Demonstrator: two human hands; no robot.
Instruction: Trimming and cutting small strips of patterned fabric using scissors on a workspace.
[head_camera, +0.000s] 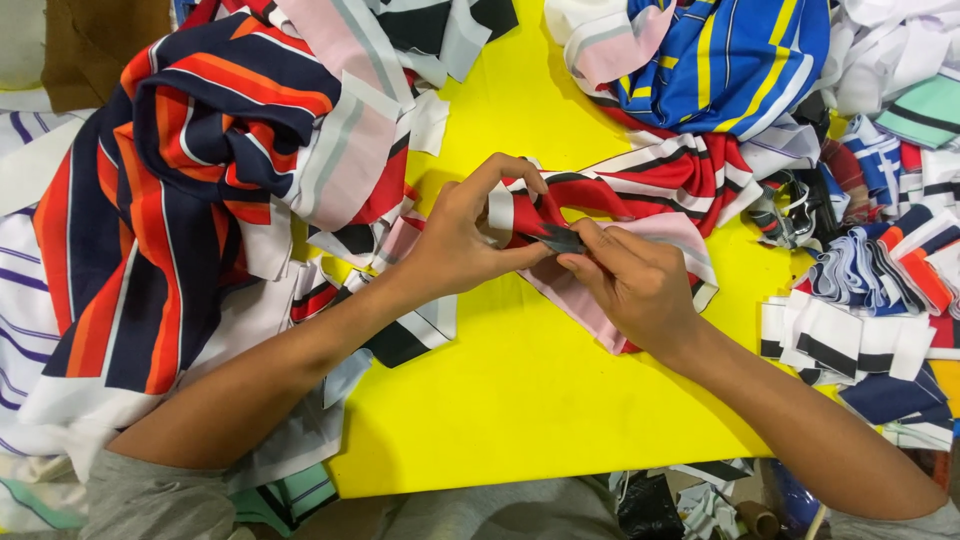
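Over the yellow table (520, 390), both my hands pinch one red, white and black striped cloth piece (660, 175). My left hand (465, 235) grips its bunched end from the left, with the thumb on top. Just right of it, my right hand (630, 280) holds a small dark strip (560, 240) against the same cloth, and pink fabric (590, 310) lies under this hand. The fingertips of both hands nearly touch.
A big heap of navy, orange and white striped fabric (170, 200) covers the table's left side. A blue and yellow striped cloth (730, 60) lies at the back right. Stacks of small cut striped pieces (860, 340) sit along the right edge.
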